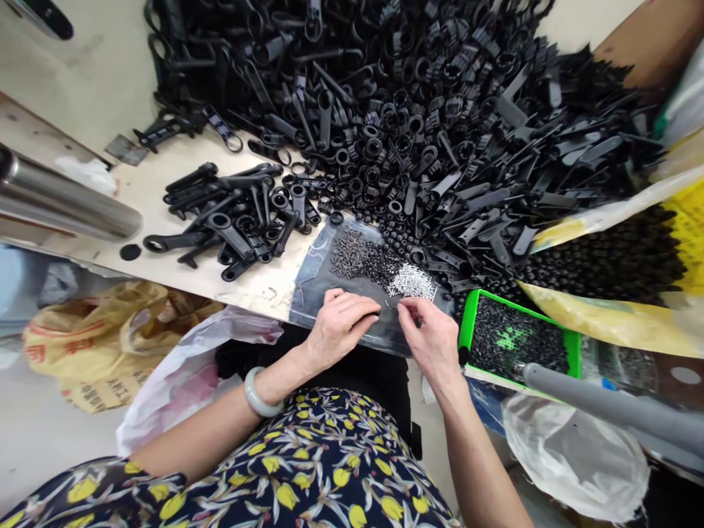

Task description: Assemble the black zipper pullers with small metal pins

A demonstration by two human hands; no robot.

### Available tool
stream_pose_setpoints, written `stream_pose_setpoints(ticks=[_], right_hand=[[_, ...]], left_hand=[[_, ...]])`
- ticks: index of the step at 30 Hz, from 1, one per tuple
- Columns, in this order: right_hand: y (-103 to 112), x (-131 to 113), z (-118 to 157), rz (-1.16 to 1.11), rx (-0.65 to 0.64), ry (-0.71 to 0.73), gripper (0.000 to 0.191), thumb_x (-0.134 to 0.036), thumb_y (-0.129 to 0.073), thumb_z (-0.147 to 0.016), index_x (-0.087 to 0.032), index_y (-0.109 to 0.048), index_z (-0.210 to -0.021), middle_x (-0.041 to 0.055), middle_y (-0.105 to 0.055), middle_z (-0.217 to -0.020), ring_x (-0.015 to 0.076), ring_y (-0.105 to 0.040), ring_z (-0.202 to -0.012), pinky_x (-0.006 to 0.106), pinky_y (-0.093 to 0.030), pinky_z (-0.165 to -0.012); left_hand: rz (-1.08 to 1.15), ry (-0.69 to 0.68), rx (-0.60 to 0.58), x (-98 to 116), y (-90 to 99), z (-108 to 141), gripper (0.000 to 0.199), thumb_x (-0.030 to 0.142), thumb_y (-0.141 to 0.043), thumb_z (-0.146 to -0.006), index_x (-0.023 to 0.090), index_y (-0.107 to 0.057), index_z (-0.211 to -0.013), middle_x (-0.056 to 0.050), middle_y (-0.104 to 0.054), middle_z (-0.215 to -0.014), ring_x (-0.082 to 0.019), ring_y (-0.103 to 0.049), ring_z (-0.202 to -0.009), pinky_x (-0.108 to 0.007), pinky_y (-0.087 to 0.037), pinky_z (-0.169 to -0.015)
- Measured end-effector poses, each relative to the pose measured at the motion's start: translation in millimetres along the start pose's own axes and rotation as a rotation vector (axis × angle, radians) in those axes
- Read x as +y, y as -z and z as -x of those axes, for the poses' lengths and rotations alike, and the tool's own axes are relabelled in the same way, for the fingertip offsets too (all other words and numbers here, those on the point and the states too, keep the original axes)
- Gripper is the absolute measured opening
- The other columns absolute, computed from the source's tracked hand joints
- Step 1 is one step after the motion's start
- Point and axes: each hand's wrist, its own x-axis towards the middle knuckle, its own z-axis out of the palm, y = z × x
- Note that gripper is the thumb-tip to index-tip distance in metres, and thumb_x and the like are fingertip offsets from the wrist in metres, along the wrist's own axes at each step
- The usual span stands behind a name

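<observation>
My left hand (342, 326) is closed around a small black part (376, 314), of which only an edge shows between thumb and fingers. To its right, my right hand (432, 336) has thumb and index finger pinched close together; whatever they hold is too small to make out. Both hands are above a dark mat (360, 292) at the table's front edge. Just beyond the fingertips lies a heap of short silver pins (411, 281). Beside it on the mat are small black pieces (382, 262) and a pile of small brownish-grey pieces (350, 253).
A large mound of black plastic parts (385, 95) covers the back of the table. Black handle-shaped pieces (234, 220) lie at left, near a metal cylinder (66, 194). At right are a green tray (467, 323) of black bits, a grey bar (605, 400) and a yellow-white sack (610, 323).
</observation>
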Motion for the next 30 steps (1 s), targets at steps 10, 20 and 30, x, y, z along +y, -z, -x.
stream_pose_setpoints(ticks=[10, 20, 30], right_hand=[[-10.2, -17.3, 10.6, -0.510, 0.018, -0.109, 0.017, -0.036, -0.065, -0.099, -0.023, -0.076, -0.101, 0.0049, -0.076, -0.098, 0.0192, -0.071, -0.090, 0.032, -0.058, -0.081], [-15.6, -23.8, 11.4, -0.519, 0.070, -0.071, 0.011, -0.032, -0.069, -0.098, -0.025, -0.078, -0.101, 0.0041, -0.076, -0.101, 0.0188, -0.072, -0.092, 0.033, -0.058, -0.085], [-22.7, -23.7, 11.7, -0.253, 0.117, 0.216, 0.018, -0.020, -0.063, -0.102, -0.025, -0.077, -0.112, 0.0053, -0.077, -0.108, 0.0182, -0.074, -0.099, 0.034, -0.060, -0.093]], left_hand=[[-0.042, 0.015, 0.025, -2.3, -4.5, -2.3, 0.014, 0.028, -0.062, -0.102, 0.021, -0.072, -0.108, -0.007, -0.081, -0.110, -0.020, -0.075, -0.100, -0.040, -0.046, -0.093], [-0.052, -0.072, 0.082, -7.4, -8.9, 0.9, 0.009, 0.024, -0.064, -0.102, 0.020, -0.070, -0.106, -0.005, -0.081, -0.106, -0.019, -0.073, -0.095, -0.038, -0.044, -0.090], [-0.005, -0.025, 0.065, -7.3, -8.7, 0.3, 0.009, 0.024, -0.063, -0.102, 0.019, -0.071, -0.101, -0.004, -0.080, -0.104, -0.018, -0.073, -0.095, -0.038, -0.043, -0.090]])
